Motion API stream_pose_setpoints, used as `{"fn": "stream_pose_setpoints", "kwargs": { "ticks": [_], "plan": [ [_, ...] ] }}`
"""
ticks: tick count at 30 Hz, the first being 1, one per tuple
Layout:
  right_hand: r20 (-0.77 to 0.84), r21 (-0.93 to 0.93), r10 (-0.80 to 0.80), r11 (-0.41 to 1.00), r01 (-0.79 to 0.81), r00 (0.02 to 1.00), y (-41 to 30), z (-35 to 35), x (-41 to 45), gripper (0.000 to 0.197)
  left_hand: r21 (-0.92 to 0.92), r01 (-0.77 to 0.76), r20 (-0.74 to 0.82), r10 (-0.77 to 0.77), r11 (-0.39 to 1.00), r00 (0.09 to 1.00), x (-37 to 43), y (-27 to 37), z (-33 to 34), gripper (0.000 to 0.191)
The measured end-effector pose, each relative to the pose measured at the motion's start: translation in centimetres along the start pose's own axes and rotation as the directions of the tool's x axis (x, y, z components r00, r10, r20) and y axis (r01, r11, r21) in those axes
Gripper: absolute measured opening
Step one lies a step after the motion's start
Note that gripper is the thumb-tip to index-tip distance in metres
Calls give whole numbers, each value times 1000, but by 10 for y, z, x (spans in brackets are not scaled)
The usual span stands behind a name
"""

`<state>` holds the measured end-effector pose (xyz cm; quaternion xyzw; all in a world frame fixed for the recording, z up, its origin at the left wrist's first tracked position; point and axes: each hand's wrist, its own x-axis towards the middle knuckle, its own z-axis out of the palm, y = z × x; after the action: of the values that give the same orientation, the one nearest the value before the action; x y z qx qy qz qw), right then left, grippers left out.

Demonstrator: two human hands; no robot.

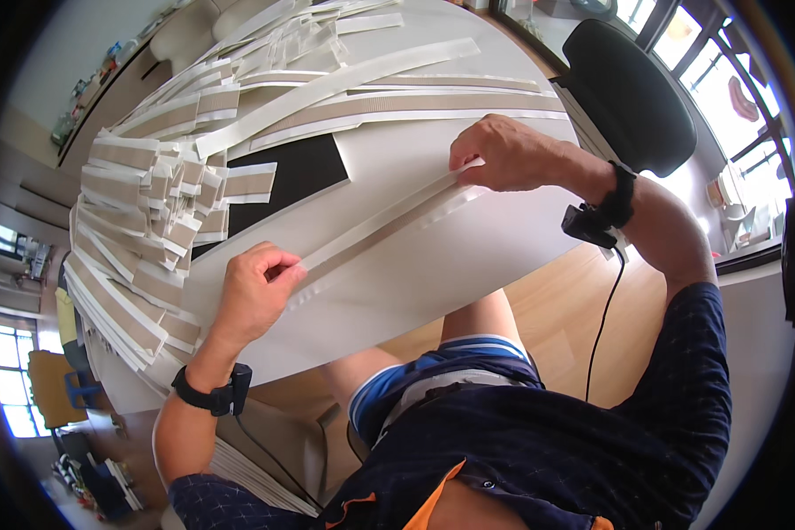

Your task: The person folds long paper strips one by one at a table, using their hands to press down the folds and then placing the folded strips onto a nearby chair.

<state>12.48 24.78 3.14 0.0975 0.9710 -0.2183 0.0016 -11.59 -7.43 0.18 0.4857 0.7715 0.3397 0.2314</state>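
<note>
A long strip with a beige middle and white edges stretches slantwise over a white board. My left hand pinches its near left end between thumb and fingers. At the upper right, my right hand grips the other end of the strip. The strip's white upper edge appears raised or folded; its exact shape is unclear. The white board lies beneath, at the table's near side. Beyond the strip, a black flat sheet lies partly under other strips.
Many beige-and-white strips are heaped at the left. Longer strips and a plain white strip lie across the far side of the round table. A black chair stands at the upper right. Cables hang from both wrist-worn devices.
</note>
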Motion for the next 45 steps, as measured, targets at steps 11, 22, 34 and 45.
{"fn": "stream_pose_setpoints", "kwargs": {
  "ticks": [11, 22, 34, 45],
  "plan": [
    [51, -32, 60, 998, -59, 997, 0, -7, -11, 16, 1, -59, -22, 59, 998, 998, -9, 4, -1, 12],
    [-74, -80, -70, 995, 64, 995, 6, 1, -18, 12, 185, -79, -86, 96, 980, 992, -37, -3, -14, 12],
    [-208, -283, -357, 913, 293, 911, 10, 30, -47, 10, 376, -346, -197, 439, 860, 877, -63, -20, 10, 23],
    [-208, -348, -351, 899, 267, 913, 8, 37, -54, 11, 467, -365, -182, 491, 805, 852, -68, -22, 14, 29]
  ]
}}
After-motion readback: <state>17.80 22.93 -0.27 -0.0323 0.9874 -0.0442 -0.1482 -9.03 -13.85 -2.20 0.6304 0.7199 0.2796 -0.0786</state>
